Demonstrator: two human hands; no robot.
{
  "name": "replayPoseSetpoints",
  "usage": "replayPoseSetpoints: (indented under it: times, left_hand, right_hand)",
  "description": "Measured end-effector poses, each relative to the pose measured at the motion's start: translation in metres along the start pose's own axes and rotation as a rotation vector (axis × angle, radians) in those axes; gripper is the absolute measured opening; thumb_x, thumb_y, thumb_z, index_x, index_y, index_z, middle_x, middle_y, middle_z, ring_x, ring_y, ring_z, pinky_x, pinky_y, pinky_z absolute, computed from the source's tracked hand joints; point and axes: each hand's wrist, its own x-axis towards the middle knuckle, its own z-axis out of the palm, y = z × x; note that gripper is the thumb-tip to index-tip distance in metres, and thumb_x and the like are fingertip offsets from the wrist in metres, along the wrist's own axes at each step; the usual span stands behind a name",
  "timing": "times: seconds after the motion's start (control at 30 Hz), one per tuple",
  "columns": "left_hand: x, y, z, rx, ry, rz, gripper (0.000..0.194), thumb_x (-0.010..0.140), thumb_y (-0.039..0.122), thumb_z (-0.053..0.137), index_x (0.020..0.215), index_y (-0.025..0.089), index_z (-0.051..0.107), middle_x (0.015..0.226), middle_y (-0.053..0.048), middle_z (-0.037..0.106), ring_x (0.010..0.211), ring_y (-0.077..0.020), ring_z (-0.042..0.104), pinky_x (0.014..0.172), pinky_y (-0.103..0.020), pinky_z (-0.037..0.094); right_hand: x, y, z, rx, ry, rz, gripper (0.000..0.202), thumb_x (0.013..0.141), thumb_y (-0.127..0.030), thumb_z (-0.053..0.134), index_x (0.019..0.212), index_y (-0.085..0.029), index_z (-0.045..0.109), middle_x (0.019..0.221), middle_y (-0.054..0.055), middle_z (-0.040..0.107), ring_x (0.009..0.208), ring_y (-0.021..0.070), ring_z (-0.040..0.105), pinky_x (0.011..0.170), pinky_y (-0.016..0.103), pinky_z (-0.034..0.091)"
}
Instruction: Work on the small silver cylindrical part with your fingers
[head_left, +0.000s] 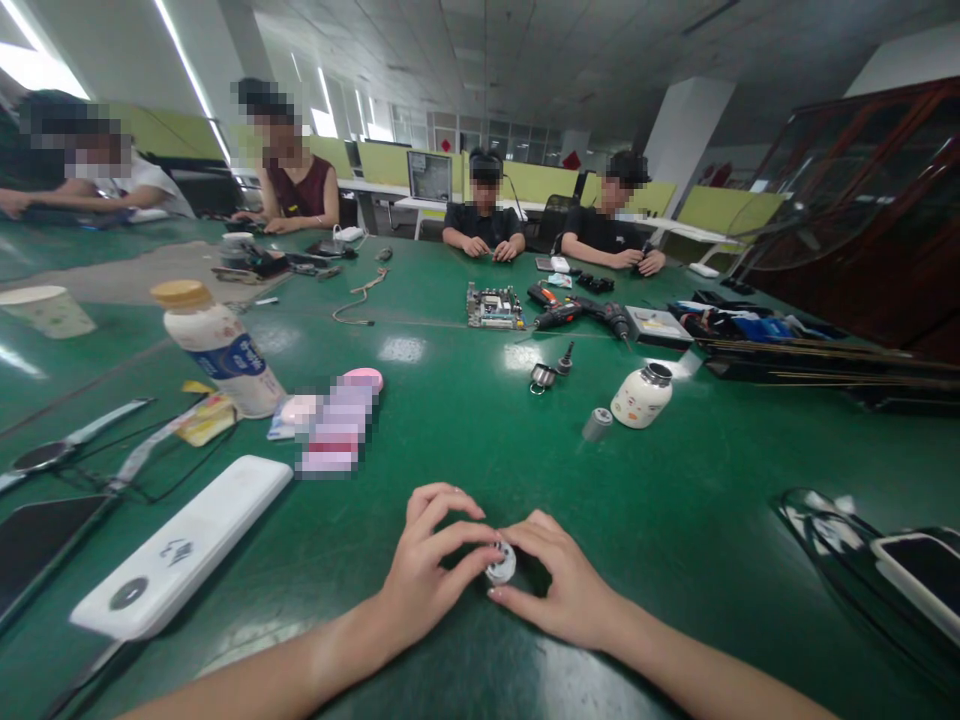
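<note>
Low over the table's near middle, a small round whitish part (pixel 501 568) sits between my two hands; its exact kind cannot be made out. My left hand (pixel 431 555) pinches it with thumb and fingertips at its upper left side. Curved around the right side, my right hand (pixel 562 580) has its index finger at the back and its thumb at the front of the part. Ahead to the right stand a grey metal cylinder (pixel 598 425) and a cream flask (pixel 642 398) with an uncovered mouth. Farther off lie a metal cap with a ring (pixel 542 377) and a dark stemmed piece (pixel 565 360).
Left on the green table (pixel 442 430) are a white power bank (pixel 187 545), a drink bottle (pixel 221 350) and a watch (pixel 45 457). Ahead lie a circuit board (pixel 494 306) and power drills (pixel 559 312). A phone (pixel 926 575) and cables are at right. Several people sit opposite.
</note>
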Motion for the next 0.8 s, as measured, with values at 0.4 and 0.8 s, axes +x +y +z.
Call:
replayPoseSetpoints:
  times: [0.4,0.8]
  left_hand:
    - [-0.003,0.008,0.001,-0.035,-0.052,0.039,0.009,0.086,0.025,0.071,0.09,0.031,0.076,0.093,-0.004,0.065,0.1,-0.0225,0.051,0.089,-0.038,0.046]
    - [-0.002,0.013,-0.004,0.012,-0.177,0.023,0.034,0.085,0.013,0.057,0.114,0.026,0.067,0.111,-0.008,0.063,0.107,-0.0254,0.051,0.092,-0.041,0.044]
  right_hand:
    - [0.0,0.0,0.0,0.02,-0.003,-0.014,0.031,0.084,-0.031,0.072,0.113,-0.025,0.063,0.104,0.002,0.072,0.089,0.0198,0.059,0.081,0.034,0.042]
    - [0.0,0.002,0.001,-0.011,0.012,-0.012,0.033,0.081,-0.029,0.074,0.112,-0.023,0.063,0.102,0.004,0.072,0.09,0.0207,0.059,0.079,0.034,0.044]
